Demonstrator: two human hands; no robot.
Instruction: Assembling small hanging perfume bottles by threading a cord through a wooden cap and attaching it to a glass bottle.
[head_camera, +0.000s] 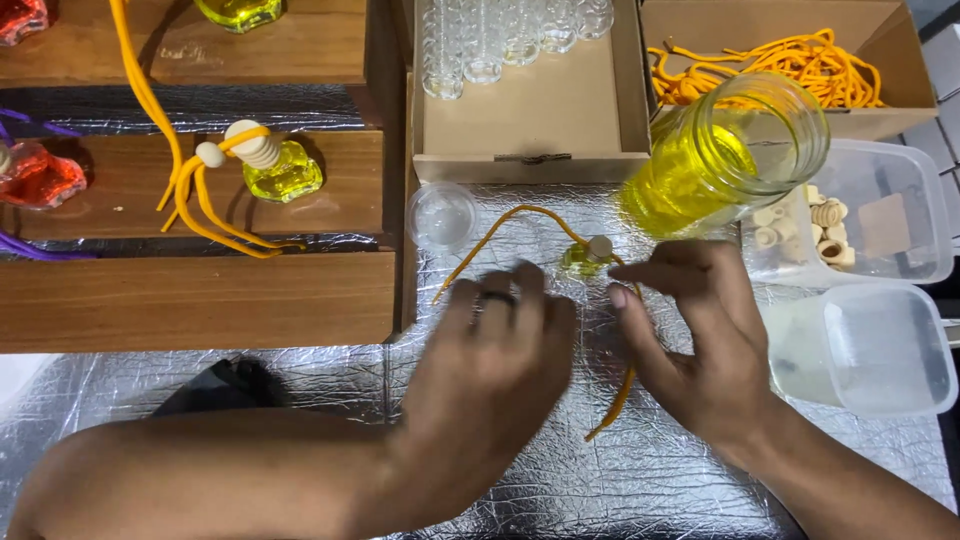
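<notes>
— Where does the work stand at this bench?

— Mid-frame, on the crinkled silver foil sheet (600, 470), both hands close on one small clear glass bottle of yellow liquid with a pale wooden cap (590, 255). It stands upright just above the fingertips, an orange cord (500, 225) looping away to its left and trailing down between the hands.

— Are the hands gripping it?

— The left hand (490, 370), a dark ring on one finger, is blurred, fingers curled and reaching toward the bottle; I cannot tell whether it holds anything. The right hand (700, 350) pinches thumb and forefinger together near the cord, though the contact itself is unclear.

— What looks finished?

— At upper left, on the brown wooden stepped rack (200, 300), a capped yellow bottle with tied orange cord (275, 165) rests, red-filled ones beside it.

— And what remains?

— Plenty, I'd judge: empty clear vials (480, 40) in the cardboard box at top centre, loose orange cords (790, 65) in the box at upper right, wooden caps (815, 225) in a clear tub, and the large glass jar of yellow liquid (720, 155) tilted nearby.
</notes>
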